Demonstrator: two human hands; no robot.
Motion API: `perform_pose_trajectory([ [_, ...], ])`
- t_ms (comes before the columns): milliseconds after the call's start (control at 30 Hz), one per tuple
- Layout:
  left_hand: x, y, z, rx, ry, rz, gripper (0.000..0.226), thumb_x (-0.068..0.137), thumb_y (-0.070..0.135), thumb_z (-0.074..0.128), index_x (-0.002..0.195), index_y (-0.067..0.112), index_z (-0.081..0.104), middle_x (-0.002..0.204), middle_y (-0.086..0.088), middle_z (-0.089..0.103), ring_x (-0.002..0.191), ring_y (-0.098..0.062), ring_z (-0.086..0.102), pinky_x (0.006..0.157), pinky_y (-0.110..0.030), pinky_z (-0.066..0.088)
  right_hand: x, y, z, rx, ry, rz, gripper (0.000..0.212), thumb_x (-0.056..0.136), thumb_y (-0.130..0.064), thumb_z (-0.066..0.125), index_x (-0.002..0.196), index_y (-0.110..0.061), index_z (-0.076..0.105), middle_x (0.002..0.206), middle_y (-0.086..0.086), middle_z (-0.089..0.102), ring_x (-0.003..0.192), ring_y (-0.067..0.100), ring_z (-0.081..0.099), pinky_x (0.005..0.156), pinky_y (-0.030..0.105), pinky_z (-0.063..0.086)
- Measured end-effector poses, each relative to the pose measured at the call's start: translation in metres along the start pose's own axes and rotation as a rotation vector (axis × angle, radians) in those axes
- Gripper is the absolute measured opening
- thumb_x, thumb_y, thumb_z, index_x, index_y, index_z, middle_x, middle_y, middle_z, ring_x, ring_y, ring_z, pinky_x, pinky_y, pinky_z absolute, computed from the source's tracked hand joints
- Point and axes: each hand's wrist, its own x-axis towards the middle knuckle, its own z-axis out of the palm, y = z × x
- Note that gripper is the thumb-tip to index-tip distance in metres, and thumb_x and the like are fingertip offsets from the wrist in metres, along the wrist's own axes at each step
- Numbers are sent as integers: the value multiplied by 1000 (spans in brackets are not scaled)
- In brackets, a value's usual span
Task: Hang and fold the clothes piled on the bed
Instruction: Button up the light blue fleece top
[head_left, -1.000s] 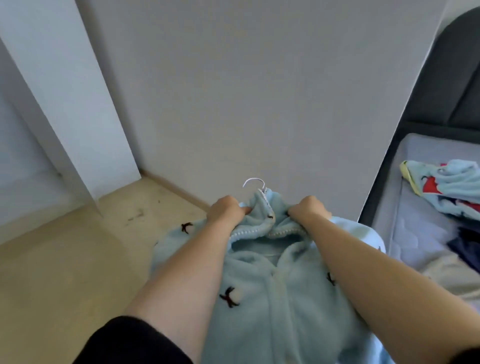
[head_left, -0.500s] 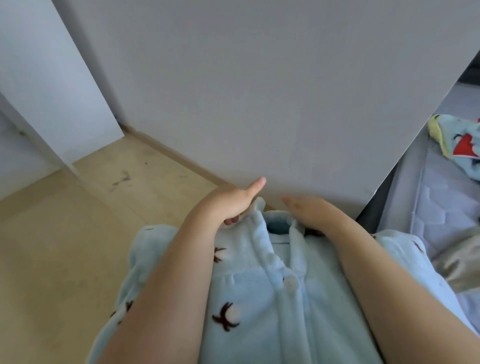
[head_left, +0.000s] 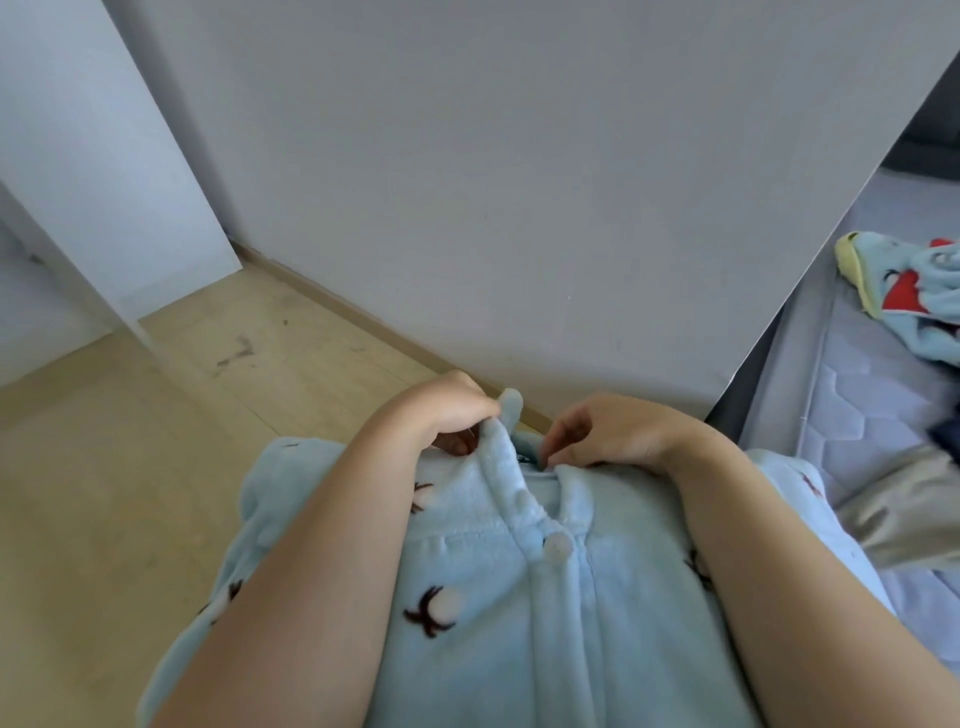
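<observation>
Near centre: one pale blue fleece top, long axis near-to-far, collar at the far end, one button visible below it. Pinching the left collar edge with left hand; right hand curled at the right edge, apparently pinching too, grip partly hidden. Both equally near the collar. On the bed, right, three more: patterned blue garment, beige garment, dark garment.

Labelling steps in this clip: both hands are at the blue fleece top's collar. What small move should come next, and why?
Probably draw the edges of the collar together and smooth them. The left hand pinches one flap, the right hand seems to pinch the other edge of the top, a gap shows between, and the button below looks fastened.
</observation>
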Motion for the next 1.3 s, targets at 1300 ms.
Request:
perform_pose_trajectory([
  [1300, -39, -16, 9, 356, -220, 128, 55, 65, 81, 55, 80, 30, 67, 78, 13, 67, 76, -7, 62, 73, -27, 49, -21, -2, 12, -5, 343, 159, 34, 80, -38, 72, 62, -13, 59, 54, -4, 56, 46, 8, 46, 46, 18, 37],
])
